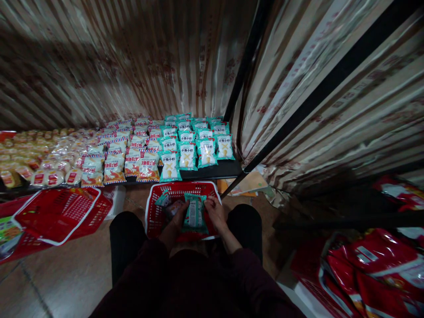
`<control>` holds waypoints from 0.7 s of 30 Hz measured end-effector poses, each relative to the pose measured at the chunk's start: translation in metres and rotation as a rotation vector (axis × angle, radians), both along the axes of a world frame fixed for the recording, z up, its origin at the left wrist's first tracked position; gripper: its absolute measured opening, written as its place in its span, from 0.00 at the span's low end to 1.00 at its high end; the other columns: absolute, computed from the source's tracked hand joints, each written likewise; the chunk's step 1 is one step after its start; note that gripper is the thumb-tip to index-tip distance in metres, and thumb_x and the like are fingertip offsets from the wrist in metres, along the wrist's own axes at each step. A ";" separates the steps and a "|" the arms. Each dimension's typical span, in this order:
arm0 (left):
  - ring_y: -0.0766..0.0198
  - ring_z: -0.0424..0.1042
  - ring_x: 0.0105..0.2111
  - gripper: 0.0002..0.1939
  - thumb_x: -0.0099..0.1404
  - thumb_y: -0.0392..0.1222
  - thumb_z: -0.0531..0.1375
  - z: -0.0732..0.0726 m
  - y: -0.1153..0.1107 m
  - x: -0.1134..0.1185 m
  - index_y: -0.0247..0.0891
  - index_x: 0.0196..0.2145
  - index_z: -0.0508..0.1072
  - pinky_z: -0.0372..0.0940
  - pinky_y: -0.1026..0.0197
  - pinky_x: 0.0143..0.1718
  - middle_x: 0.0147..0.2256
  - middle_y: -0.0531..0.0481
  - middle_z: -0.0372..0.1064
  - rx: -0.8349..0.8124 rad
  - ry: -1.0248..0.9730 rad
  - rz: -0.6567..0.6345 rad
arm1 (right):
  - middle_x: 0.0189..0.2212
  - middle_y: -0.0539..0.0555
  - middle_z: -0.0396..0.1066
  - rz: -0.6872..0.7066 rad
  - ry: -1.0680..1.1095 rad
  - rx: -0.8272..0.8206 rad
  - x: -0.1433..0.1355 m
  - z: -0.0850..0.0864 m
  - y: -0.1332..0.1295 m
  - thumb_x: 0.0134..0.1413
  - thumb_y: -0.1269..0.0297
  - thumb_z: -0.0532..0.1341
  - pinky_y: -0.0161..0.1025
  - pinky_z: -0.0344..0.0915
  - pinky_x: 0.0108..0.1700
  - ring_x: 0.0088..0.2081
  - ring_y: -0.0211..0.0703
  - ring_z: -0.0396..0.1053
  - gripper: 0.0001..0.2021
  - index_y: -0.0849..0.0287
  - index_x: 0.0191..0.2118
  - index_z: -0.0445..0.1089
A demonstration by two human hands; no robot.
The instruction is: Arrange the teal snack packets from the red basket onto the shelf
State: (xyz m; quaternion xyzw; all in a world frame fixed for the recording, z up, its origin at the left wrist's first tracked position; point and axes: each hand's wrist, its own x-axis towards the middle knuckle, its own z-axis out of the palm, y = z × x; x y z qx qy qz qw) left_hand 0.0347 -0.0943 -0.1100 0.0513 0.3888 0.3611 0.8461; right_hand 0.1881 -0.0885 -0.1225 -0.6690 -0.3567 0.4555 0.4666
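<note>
Over a red basket with a white rim (149,207), my left hand (179,215) holds the left side of a green snack packet (195,213), its printed back facing up. My right hand (214,210) is closed at the packet's upper right edge, fingers pinched together. Inside the basket's left part lie another green packet (162,198) and a packet with a pinkish wrapper (173,208). Just beyond the basket, rows of green packets (187,155) stand on a dark shelf (212,171), beside rows of red and white packets (114,167).
Round wrapped cakes (54,176) fill the shelf's left side. Red baskets (66,207) stand on the floor at left. A black pole (285,115) slants across the right, before a curtain (331,97). Large red bags (374,269) lie at lower right; cardboard (247,182) lies beyond the basket.
</note>
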 end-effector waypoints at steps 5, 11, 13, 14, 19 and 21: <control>0.52 0.76 0.40 0.25 0.64 0.52 0.55 -0.006 0.004 0.002 0.33 0.53 0.68 0.66 0.48 0.48 0.39 0.41 0.77 -0.051 0.016 0.025 | 0.50 0.57 0.71 0.167 -0.175 0.100 -0.005 0.008 -0.006 0.51 0.53 0.58 0.47 0.68 0.51 0.47 0.48 0.72 0.24 0.55 0.53 0.66; 0.55 0.77 0.35 0.24 0.62 0.56 0.57 -0.003 0.008 0.008 0.33 0.46 0.73 0.69 0.52 0.42 0.33 0.43 0.77 -0.091 0.121 0.040 | 0.56 0.58 0.66 0.335 -0.402 0.264 -0.011 0.007 -0.011 0.54 0.56 0.55 0.51 0.58 0.60 0.59 0.50 0.62 0.23 0.57 0.54 0.67; 0.56 0.76 0.33 0.22 0.63 0.55 0.56 -0.002 0.009 0.010 0.34 0.44 0.73 0.69 0.54 0.41 0.31 0.44 0.77 -0.115 0.198 0.072 | 0.57 0.59 0.65 0.383 -0.444 0.266 -0.014 0.004 -0.013 0.54 0.57 0.55 0.52 0.57 0.61 0.60 0.50 0.60 0.23 0.57 0.56 0.65; 0.57 0.76 0.33 0.20 0.64 0.54 0.55 -0.001 0.010 0.011 0.34 0.42 0.74 0.69 0.55 0.41 0.30 0.45 0.76 -0.118 0.233 0.094 | 0.57 0.59 0.64 0.406 -0.462 0.261 -0.015 0.003 -0.014 0.55 0.57 0.55 0.52 0.57 0.61 0.60 0.51 0.60 0.24 0.57 0.56 0.65; 0.58 0.75 0.31 0.19 0.63 0.54 0.55 0.007 0.011 0.015 0.35 0.33 0.75 0.69 0.57 0.39 0.30 0.43 0.76 -0.043 0.301 0.177 | 0.59 0.61 0.62 0.463 -0.477 0.238 -0.021 -0.002 -0.019 0.55 0.56 0.55 0.53 0.55 0.62 0.61 0.51 0.59 0.25 0.59 0.58 0.63; 0.56 0.75 0.31 0.19 0.62 0.55 0.56 0.010 0.011 0.015 0.35 0.32 0.76 0.69 0.57 0.38 0.30 0.41 0.76 -0.006 0.329 0.176 | 0.59 0.61 0.62 0.461 -0.445 0.210 -0.023 0.000 -0.020 0.55 0.55 0.55 0.53 0.55 0.62 0.61 0.52 0.59 0.26 0.59 0.58 0.62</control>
